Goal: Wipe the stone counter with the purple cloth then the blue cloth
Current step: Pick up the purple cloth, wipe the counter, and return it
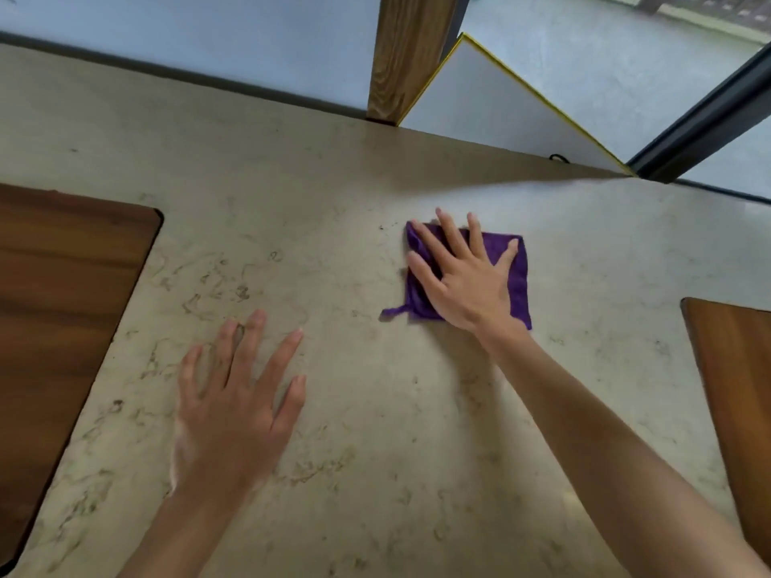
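My right hand (pixel 463 277) presses flat, fingers spread, arm stretched forward — my left hand (pixel 233 394) lies nearer me, palm down, fingers straight and fanned, holding nothing.

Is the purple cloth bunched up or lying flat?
Flat: the purple cloth lies as a neat square on the counter under the right hand.

Home interior, stone counter (pixel 375 181), wooden post (pixel 404 56), glass doors (pixel 605 68)

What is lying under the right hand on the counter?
Under the right hand lies the purple cloth, flat on the stone counter, fingers spread straight over it. Its edges and a small loop show; the middle part is covered by the hand.
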`<control>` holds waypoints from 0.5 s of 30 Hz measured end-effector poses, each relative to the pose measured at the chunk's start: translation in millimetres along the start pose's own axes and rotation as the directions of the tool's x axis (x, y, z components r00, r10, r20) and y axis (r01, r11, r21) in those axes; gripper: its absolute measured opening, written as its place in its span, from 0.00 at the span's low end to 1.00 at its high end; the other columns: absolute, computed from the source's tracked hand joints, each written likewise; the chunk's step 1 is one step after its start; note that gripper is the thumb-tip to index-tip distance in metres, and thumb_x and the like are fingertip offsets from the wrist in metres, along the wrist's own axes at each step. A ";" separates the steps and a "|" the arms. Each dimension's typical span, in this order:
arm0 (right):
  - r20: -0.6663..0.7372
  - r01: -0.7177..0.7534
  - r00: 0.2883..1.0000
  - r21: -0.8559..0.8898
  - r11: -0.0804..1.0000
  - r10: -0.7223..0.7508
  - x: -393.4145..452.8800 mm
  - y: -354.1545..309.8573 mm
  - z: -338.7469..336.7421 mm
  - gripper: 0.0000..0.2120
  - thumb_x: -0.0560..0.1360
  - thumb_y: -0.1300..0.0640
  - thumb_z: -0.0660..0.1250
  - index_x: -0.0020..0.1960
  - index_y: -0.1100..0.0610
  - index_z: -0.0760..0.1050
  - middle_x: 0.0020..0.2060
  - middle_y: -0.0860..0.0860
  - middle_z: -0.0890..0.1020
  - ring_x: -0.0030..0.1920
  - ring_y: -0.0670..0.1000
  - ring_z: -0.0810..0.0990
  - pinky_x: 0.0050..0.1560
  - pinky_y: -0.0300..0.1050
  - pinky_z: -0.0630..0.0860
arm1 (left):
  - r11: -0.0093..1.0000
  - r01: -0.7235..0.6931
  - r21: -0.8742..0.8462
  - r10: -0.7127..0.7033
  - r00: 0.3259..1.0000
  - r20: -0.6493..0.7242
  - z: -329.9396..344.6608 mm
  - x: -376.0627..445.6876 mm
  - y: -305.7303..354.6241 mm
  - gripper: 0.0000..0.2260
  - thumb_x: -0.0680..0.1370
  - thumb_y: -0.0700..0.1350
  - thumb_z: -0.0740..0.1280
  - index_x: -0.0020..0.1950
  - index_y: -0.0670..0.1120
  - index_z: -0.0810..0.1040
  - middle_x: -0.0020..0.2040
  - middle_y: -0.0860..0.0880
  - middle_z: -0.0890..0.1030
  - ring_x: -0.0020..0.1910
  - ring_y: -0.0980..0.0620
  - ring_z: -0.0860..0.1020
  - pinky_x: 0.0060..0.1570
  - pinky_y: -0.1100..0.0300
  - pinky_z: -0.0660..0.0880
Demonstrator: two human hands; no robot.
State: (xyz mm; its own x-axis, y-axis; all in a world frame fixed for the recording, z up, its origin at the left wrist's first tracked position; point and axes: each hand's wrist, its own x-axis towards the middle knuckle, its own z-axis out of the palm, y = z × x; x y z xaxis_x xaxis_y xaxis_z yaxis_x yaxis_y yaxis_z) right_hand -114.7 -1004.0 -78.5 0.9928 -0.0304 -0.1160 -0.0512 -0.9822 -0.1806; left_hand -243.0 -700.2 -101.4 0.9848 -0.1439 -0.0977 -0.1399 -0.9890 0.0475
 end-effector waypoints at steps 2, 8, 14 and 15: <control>0.000 -0.033 0.999 0.003 0.999 0.033 40.8 18.9 -10.3 0.29 0.76 0.26 0.38 0.76 0.27 0.44 0.82 0.38 0.47 0.82 0.53 0.40 0.69 0.82 0.35 | 1.000 -0.009 0.003 0.009 1.000 -0.011 1.4 -0.5 -1.7 0.26 0.81 0.63 0.46 0.81 0.62 0.55 0.83 0.50 0.57 0.80 0.43 0.61 0.77 0.41 0.50; -0.019 -0.062 0.998 -0.008 0.998 0.062 46.3 39.6 -12.5 0.29 0.75 0.24 0.38 0.75 0.26 0.44 0.82 0.38 0.48 0.82 0.55 0.40 0.69 0.83 0.35 | 1.000 -0.010 0.019 0.010 1.000 -0.018 -2.3 -3.0 -1.3 0.26 0.81 0.62 0.47 0.81 0.63 0.54 0.83 0.50 0.56 0.81 0.45 0.59 0.77 0.41 0.51; -0.062 -0.168 0.985 -0.063 0.984 0.164 -111.7 57.7 -0.4 0.28 0.77 0.28 0.39 0.76 0.28 0.42 0.82 0.39 0.48 0.82 0.55 0.42 0.69 0.84 0.43 | 0.999 0.000 0.033 0.001 1.000 -0.017 -1.5 -3.2 -1.2 0.26 0.81 0.62 0.47 0.80 0.64 0.55 0.83 0.50 0.58 0.80 0.45 0.59 0.76 0.40 0.53; -0.069 -0.164 0.985 -0.089 0.982 0.158 -143.5 52.9 3.9 0.28 0.78 0.28 0.41 0.77 0.29 0.44 0.82 0.40 0.50 0.82 0.56 0.44 0.69 0.85 0.46 | 0.999 0.001 0.034 0.000 1.000 -0.018 -1.4 -2.8 -0.6 0.26 0.81 0.62 0.48 0.80 0.64 0.55 0.83 0.50 0.58 0.80 0.44 0.59 0.76 0.40 0.53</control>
State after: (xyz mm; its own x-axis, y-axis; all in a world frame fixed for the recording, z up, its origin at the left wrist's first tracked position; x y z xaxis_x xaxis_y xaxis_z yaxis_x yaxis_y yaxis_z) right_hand -260.4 -1050.8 -75.2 0.9773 -0.1978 -0.0757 -0.2032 -0.9765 -0.0713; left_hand -245.5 -699.1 -99.8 0.9865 -0.1431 -0.0802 -0.1425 -0.9897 0.0138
